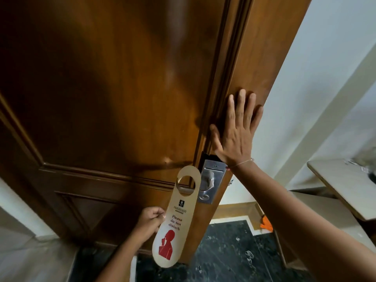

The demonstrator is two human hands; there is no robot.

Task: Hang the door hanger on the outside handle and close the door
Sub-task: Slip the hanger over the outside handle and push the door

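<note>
Left hand [151, 220] pinches the edge of a door hanger [175, 218], its round hole looped over the metal handle [204, 189]. Just above the handle, the right hand [236, 131] lies flat, fingers spread, holding nothing, against the wooden door [114, 98].

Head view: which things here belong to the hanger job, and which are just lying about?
Job:
door hanger, pinched by left hand
handle, seen through the hanger's hole
lock plate
door, right hand flat on its edge

Lying about:
orange item on the floor
light tabletop at right
</note>
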